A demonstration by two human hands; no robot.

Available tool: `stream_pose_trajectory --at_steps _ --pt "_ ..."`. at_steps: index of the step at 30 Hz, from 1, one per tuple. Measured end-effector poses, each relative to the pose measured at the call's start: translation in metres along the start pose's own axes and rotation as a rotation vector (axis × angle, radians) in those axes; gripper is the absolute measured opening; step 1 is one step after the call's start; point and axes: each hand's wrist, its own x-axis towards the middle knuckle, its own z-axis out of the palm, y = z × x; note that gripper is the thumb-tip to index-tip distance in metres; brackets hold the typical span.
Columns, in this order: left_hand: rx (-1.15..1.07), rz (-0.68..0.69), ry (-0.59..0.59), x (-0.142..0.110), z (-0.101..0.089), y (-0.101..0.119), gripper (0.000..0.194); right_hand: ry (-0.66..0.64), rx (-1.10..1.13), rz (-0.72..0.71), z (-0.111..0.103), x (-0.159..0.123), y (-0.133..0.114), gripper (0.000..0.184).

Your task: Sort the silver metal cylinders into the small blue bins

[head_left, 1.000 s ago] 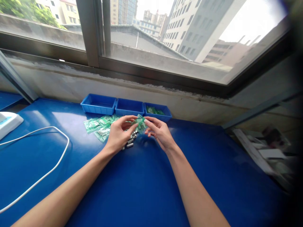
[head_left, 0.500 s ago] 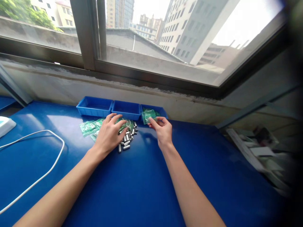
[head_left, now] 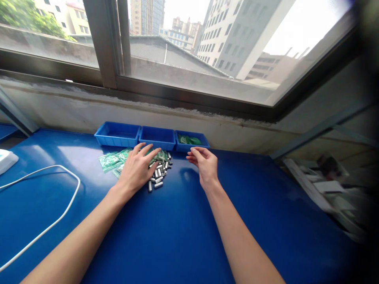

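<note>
My left hand lies with spread fingers over a mixed pile, holding nothing. Under and beside it are flat green packets and several small silver-and-black metal pieces. Part of the pile is hidden by the fingers. My right hand hovers just in front of the right blue bin, thumb and fingertips drawn together, with nothing visible between them. Inside that bin lie green packets.
A left blue bin and a middle blue bin stand in the same row along the wall. On the left, a white cable curves across the blue table near a white device. Cluttered items sit beyond the right edge.
My right hand has let go of a green packet at the right bin and drawn slightly back to the right. My left hand has stayed nearly still over the pile.
</note>
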Motion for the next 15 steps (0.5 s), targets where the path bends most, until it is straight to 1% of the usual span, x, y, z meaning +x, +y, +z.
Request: stream_pose_trajectory --at_steps 1,3,6,9,13,15 --pt "0.014 0.012 -0.012 0.0005 0.0008 0.0018 0.040 -0.015 -0.014 0.002 0.0015 -0.0013 -0.0002 0.025" --pt "0.025 0.022 -0.024 0.0014 0.0028 0.0052 0.033 -0.046 -0.035 0.004 0.0044 -0.0031 0.0001 0.025" --pt "0.008 0.009 0.011 0.0020 0.0051 0.0084 0.024 -0.080 -0.050 0.008 0.0070 -0.0046 0.0013 0.026" --pt "-0.045 0.014 0.096 0.0024 0.0051 0.0088 0.021 -0.094 -0.061 0.003 0.0074 -0.0054 0.0024 0.026" --pt "-0.177 0.026 0.266 0.0041 0.0026 0.0088 0.016 -0.115 -0.087 -0.016 0.0067 -0.0062 0.0038 0.025" --pt "-0.255 0.015 0.330 0.0050 0.0004 0.0112 0.014 -0.145 -0.108 -0.040 0.0069 -0.0069 0.0043 0.025"
